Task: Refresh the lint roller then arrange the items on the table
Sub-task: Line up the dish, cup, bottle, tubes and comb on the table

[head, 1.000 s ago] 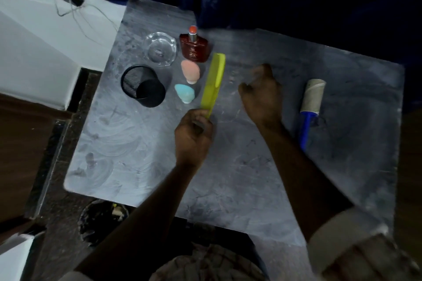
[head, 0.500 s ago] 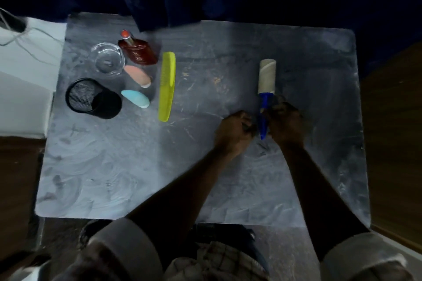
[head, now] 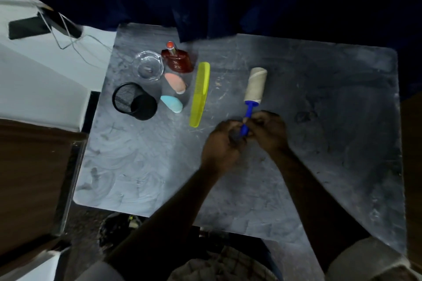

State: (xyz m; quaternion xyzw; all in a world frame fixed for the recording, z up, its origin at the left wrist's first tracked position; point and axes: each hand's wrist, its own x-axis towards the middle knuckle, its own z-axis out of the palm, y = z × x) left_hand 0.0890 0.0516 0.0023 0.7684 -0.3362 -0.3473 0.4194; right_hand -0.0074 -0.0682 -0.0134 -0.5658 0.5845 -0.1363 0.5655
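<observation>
The lint roller [head: 255,85] has a pale roll and a blue handle and points away from me at the table's middle. Both hands are on its handle: my left hand [head: 225,141] closes around the lower end, my right hand [head: 267,131] grips it from the right. A yellow comb [head: 200,93] lies flat to the left. Further left are an orange sponge [head: 175,82], a light blue sponge [head: 171,104], a dark red perfume bottle [head: 178,60], a clear glass dish [head: 148,68] and a black mesh cup [head: 134,101] lying on its side.
The grey table [head: 319,143] has a dark blue curtain [head: 228,2] behind it. A white surface with a cable and a dark device [head: 29,27] is at the left. A bin [head: 118,228] stands on the floor below the near edge.
My left hand let go of the comb, which now lies on the table, and moved right. Both hands closed on the lint roller's handle and shifted it a little toward the comb.
</observation>
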